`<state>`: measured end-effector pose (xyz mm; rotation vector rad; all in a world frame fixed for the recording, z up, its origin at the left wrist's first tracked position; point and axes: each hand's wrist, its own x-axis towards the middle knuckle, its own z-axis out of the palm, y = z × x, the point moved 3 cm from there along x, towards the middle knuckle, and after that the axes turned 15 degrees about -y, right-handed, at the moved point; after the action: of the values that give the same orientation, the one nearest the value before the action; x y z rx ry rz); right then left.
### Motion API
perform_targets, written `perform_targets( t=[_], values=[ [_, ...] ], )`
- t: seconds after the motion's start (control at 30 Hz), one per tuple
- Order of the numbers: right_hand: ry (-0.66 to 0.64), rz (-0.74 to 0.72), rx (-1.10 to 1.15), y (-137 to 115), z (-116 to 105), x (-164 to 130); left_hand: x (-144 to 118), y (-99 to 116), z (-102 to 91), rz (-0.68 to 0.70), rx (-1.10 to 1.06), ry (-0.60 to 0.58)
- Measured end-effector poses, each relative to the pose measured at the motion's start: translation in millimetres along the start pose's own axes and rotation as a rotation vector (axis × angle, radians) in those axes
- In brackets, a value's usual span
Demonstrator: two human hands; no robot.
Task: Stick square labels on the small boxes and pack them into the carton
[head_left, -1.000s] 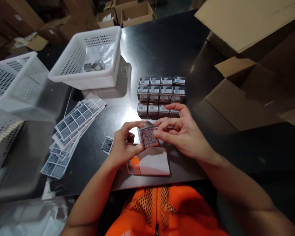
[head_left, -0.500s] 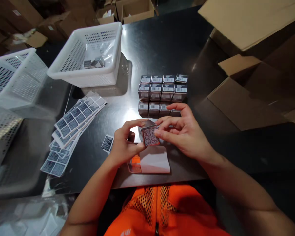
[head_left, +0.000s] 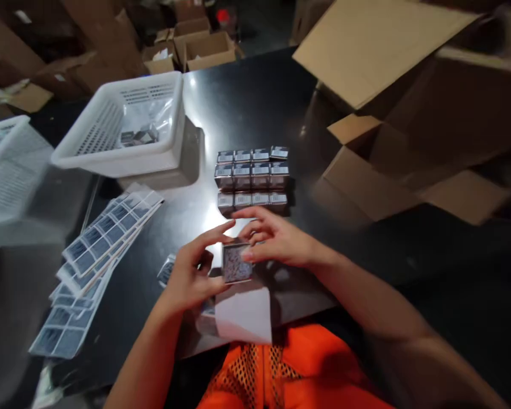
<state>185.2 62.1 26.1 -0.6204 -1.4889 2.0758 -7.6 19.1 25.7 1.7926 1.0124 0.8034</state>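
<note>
Both your hands pinch one box (head_left: pixel 237 263): left hand (head_left: pixel 191 275) from its left, right hand (head_left: pixel 276 241) from its right, stack (head_left: pixel 252 179) straight ahead.

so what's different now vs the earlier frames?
Mostly the camera: it swung right, so everything slid left in view. Both hands, left hand and right hand, keep hold of the small box, whose patterned face now turns more squarely to the camera. Nothing taken or let go. Stacked boxes, label sheets and white basket lie as before.
</note>
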Motion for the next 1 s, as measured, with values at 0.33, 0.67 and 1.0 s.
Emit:
perform_targets(
  t=[0.33,0.67,1.0],
  values=[
    [1.195,-0.159,-1.262,-109,-104,-121,-14,-5,-34.9,-0.221,0.318,0.148],
    [0.512,0.802,-1.111,-127,-176,-149,-10,-4,-31.3,-0.09,0.464,0.089],
    [0.733,0.659,-1.325,-137,-144,-124,-1,-9,-42.1,-0.107,0.609,0.118]
  ],
)
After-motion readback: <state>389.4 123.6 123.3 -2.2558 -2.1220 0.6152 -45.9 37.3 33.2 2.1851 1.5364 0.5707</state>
